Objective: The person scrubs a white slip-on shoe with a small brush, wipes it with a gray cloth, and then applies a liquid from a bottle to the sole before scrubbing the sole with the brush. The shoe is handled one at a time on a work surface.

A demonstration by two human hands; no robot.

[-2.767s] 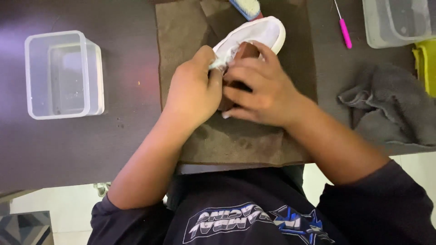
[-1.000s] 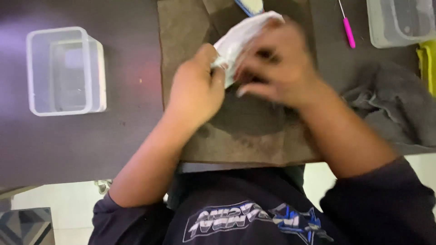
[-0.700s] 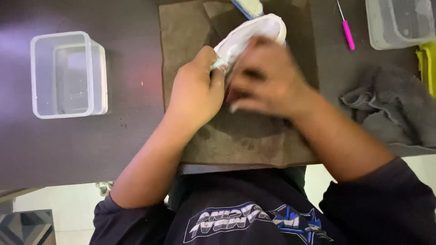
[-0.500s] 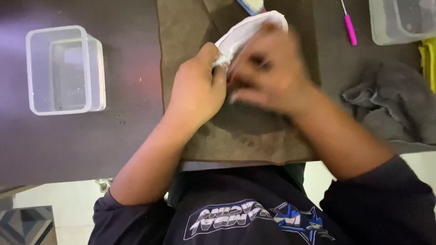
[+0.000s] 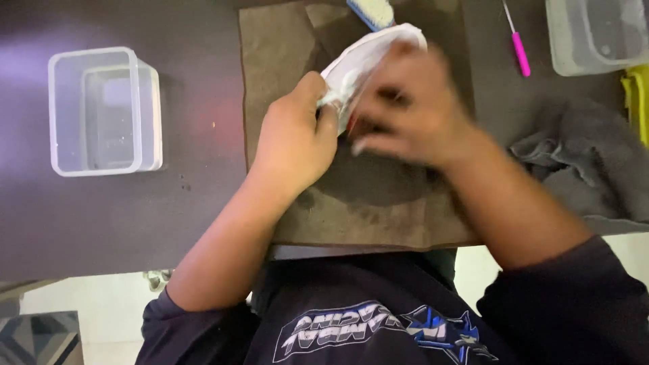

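— where's the shoe [image 5: 358, 57] from where you stand?

— on the brown mat [image 5: 284, 67] in the middle of the dark desk [image 5: 122, 216], toward twelve o'clock of the mat. it's white, tilted, its toe pointing to about one o'clock.

— and the hands?

— the left hand [image 5: 294, 145] is at the shoe's seven o'clock, its grip closed on the white edge near the heel, thumb and fingers pinching it. the right hand [image 5: 412, 115] lies over the shoe from four o'clock, fingers curled. it's blurred, so i can't tell whether that grip holds anything.

— what else is lying about?

— a brush [image 5: 370, 12] with pale bristles and a blue body just past the shoe's toe at twelve o'clock. a thin tool with a pink handle [image 5: 519, 53] at two o'clock. a crumpled grey cloth [image 5: 588, 162] at three o'clock, beside the right forearm. a clear plastic tub [image 5: 105, 111] well off at nine o'clock, and another clear tub [image 5: 595, 34] in the far corner at two o'clock, with something yellow [image 5: 637, 98] just below it.
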